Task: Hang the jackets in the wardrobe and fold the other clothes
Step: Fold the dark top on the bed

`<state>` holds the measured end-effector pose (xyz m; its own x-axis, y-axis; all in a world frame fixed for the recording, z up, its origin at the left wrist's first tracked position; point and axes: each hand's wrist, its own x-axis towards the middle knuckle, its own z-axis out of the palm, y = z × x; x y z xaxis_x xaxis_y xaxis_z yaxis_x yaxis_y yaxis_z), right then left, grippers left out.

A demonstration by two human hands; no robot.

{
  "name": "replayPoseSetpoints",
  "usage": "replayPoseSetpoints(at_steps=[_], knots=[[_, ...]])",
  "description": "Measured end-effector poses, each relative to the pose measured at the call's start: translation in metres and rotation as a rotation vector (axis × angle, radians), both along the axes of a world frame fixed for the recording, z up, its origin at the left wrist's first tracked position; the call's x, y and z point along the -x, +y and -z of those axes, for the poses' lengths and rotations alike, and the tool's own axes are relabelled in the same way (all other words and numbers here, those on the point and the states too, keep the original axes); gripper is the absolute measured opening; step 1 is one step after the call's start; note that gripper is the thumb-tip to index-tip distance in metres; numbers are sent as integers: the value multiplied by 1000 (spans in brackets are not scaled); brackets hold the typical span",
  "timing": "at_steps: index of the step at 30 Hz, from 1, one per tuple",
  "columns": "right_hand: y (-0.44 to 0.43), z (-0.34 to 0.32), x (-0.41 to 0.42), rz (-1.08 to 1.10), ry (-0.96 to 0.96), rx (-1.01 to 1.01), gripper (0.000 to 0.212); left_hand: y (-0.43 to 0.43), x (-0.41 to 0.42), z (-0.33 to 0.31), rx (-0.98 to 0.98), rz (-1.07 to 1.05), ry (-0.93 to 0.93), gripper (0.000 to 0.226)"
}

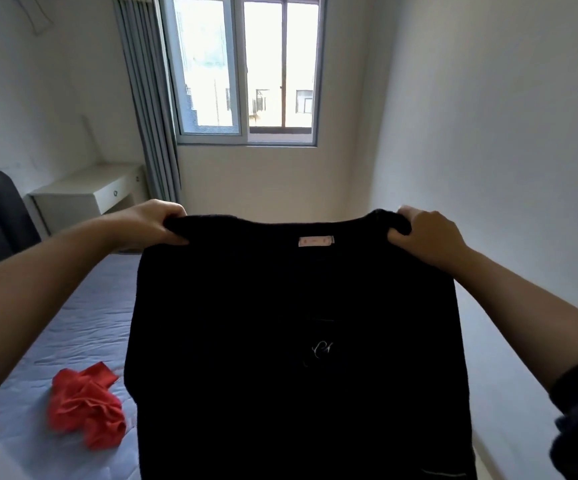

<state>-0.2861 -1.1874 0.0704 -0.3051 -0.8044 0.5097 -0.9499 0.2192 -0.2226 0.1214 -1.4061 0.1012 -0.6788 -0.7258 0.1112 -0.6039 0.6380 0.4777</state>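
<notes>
- Black garment (294,341), head view: held up in the air by its two shoulders and spread flat between the hands. It hangs below both of them, in front of the person and above the near edge of the bed (83,323).
- Left hand (152,223): fingers curled over the top of one shoulder, thumb underneath, gripping the cloth firmly.
- Right hand (422,237): fingers likewise closed round the other shoulder, with a bunch of dark cloth in its grip.
- Orientation: neckline uppermost, shoulder line close to level from hand to hand. The long axis runs straight down from the hands, and the hem drops out of frame at the bottom. The pale neck label (316,241), midway between the hands, faces the person, with a small light emblem lower down the middle.
- Type: too dark to tell a jacket from a knitted top. Whether it is to be hung or folded is therefore undecided from this view.
- Red garment (86,407): crumpled on the bed, below and outside the left hand, well apart from the black one. Not folded.
- Progress, as judged: early or middle. One item is in hand and only being shaken out or inspected, and one lies unfolded. No folded pile, hanger or wardrobe is in view.
- Remaining, as judged: sort the black item, hang or fold it, then fold the red one.
</notes>
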Motion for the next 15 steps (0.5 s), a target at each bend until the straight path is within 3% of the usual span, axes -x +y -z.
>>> replayPoseSetpoints(at_steps=[3,7,9,12,15], knots=[[-4,-2,9,-39,156,-137,16,-3,9,12,76,-40,19,32],[-12,2,13,170,295,-318,9,5,22,14,192,28,15,38],[-15,10,15,263,185,-318,12,11,23,12,84,101,10,29],[-14,17,19,249,-135,-210,16,18,15,11,-38,145,-24,17],[-10,19,16,131,-355,-89,22,13,3,16,92,56,19,11]])
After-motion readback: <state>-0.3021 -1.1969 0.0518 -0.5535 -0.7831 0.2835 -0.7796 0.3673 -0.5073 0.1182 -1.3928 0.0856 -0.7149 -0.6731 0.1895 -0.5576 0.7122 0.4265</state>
